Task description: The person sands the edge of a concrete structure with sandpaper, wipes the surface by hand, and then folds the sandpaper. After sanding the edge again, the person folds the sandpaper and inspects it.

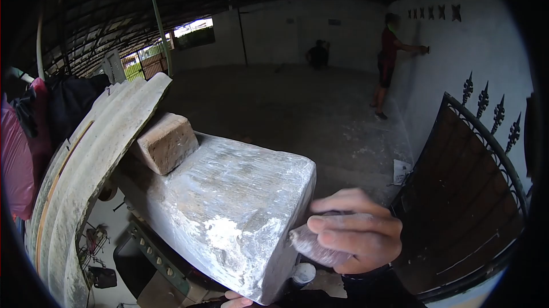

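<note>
A large grey block (229, 199), smeared with white filler, fills the middle of the head view. My right hand (357, 231) is closed on a small grey sanding pad (311, 245) pressed against the block's near right corner. Only the fingertips of my left hand (235, 300) show, under the block's bottom edge, touching it. A brown brick (167, 142) rests on the block's far left end.
Curved corrugated sheets (86, 176) lean at the left beside hanging clothes (34, 131). A dark metal gate (463, 194) with spiked tips stands at the right. Across the concrete floor (297, 108) a person (389, 62) works at the white wall; another crouches far back.
</note>
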Demonstrator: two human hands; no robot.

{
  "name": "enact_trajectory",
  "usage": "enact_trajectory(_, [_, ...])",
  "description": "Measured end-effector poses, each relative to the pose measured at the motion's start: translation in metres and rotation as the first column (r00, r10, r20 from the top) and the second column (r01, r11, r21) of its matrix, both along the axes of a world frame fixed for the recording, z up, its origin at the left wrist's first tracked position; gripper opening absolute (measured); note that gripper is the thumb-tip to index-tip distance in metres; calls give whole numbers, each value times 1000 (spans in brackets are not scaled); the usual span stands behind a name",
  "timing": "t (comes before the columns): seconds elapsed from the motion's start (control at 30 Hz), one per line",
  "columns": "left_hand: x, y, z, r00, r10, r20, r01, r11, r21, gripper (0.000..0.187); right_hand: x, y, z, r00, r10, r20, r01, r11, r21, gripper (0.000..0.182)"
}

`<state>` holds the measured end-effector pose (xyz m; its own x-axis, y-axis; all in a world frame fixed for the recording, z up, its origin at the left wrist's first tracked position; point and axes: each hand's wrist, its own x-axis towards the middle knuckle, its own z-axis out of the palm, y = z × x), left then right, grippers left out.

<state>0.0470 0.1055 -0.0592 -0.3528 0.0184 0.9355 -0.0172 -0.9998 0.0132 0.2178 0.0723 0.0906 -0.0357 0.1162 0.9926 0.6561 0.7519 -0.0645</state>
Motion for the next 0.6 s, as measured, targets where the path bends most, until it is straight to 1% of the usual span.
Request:
enact_trajectory(0.03, [-1, 1, -1, 1000, 4, -7, -4, 999, 33, 44, 1, -4, 2, 993, -120, 15, 120, 993, -2, 33])
enact_trajectory(0.07, [-1, 0, -2, 1000, -3, -8, 3, 999, 33, 44, -1, -6, 1, 980, -198, -27, 197, 980, -35, 33])
enact_trajectory(0.1, [-1, -3, -3, 1000, 9, -13, -9, 1000, 3, 44, -1, -5, 1, 978, -205, -28, 204, 978, -36, 33])
enact_trajectory(0.13, [-2, -5, -4, 1000, 22, -18, -22, 999, -27, 43, -2, -3, 0, 982, -177, -61, 174, 984, -49, 32])
enact_trajectory(0.17, [-4, -6, -3, 1000, 15, -20, -16, 999, -28, 43, -3, -1, 1, 984, -148, -94, 143, 988, -60, 32])
enact_trajectory(0.23, [-9, -4, 0, 996, -7, -89, 5, 1000, -14, 42, -9, -6, 8, 978, -168, -124, 157, 983, -91, 30])
enact_trajectory(0.3, [-13, -5, 1, 993, -10, -120, 7, 1000, -18, 42, -14, -11, 17, 971, -187, -152, 169, 978, -122, 28])
enact_trajectory(0.37, [-18, -3, 2, 988, -13, -152, 10, 1000, -21, 41, -16, -13, 24, 975, -137, -175, 104, 977, -186, 24])
enact_trajectory(0.4, [-20, -1, 4, 983, -22, -185, 24, 1000, 5, 41, -17, -12, 24, 974, -142, -175, 109, 977, -184, 24])
enact_trajectory(0.47, [-21, 0, 6, 976, -34, -214, 42, 999, 32, 41, -16, -8, 22, 938, -95, -333, 7, 967, -255, 20])
enact_trajectory(0.5, [-21, -2, 8, 975, -41, -219, 45, 999, 14, 41, -16, -5, 21, 939, -99, -330, 12, 967, -255, 20])
enact_trajectory(0.57, [-22, -3, 9, 973, -51, -224, 51, 999, -5, 41, -16, -1, 21, 879, 50, -474, -183, 954, -239, 20])
enact_trajectory(0.6, [-23, -3, 10, 971, -56, -234, 57, 998, -4, 41, -17, -3, 21, 881, 47, -471, -179, 954, -239, 20])
